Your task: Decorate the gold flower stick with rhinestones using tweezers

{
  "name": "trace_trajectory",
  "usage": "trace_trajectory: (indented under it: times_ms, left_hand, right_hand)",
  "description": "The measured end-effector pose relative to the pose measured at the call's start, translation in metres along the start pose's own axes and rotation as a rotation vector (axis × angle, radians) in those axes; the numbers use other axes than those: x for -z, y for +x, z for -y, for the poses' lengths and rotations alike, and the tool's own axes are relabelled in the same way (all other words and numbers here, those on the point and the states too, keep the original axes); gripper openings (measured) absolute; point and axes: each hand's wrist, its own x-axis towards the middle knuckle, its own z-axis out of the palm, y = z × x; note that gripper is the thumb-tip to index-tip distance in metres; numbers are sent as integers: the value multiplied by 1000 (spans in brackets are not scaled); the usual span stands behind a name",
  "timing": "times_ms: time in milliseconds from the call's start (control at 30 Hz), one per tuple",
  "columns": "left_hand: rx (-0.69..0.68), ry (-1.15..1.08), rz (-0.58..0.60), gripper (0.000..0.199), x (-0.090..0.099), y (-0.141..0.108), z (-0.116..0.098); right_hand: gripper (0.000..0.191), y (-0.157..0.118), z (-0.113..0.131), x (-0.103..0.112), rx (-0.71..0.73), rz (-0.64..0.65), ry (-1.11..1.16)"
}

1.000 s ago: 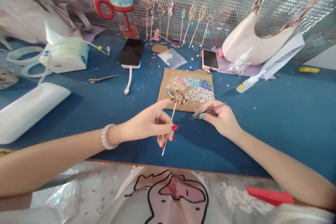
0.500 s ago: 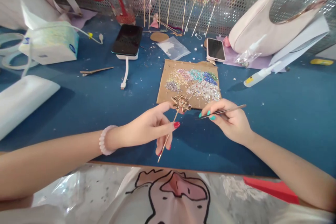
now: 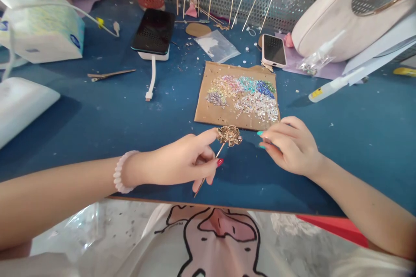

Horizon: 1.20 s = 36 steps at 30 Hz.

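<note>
The left hand (image 3: 191, 160) had red nails (image 3: 220, 162) and a pale pink bracelet (image 3: 125, 172); the right hand (image 3: 290, 147), teal nails (image 3: 260, 133). At six o'clock, a white top (image 3: 224, 246) showed a pink cartoon.

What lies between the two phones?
In the head view, a brown oval piece, a clear plastic bag and small white bits lie between the black phone and the white-edged phone.
</note>
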Motion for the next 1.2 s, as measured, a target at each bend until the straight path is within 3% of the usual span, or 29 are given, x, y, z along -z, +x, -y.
trace_trajectory:
  times_ms: [400, 1033, 1200]
  left_hand:
    - [4, 52, -50, 16, -2, -2, -1]
    - [-10, 25, -81, 27, -5, -2, 2]
    - [-19, 11, -100, 17, -5, -2, 3]
  right_hand:
    - [21, 1, 1, 8, 162, 86, -279]
    - [16, 3, 3, 11, 222, 75, -318]
    - [22, 1, 3, 11, 183, 77, -286]
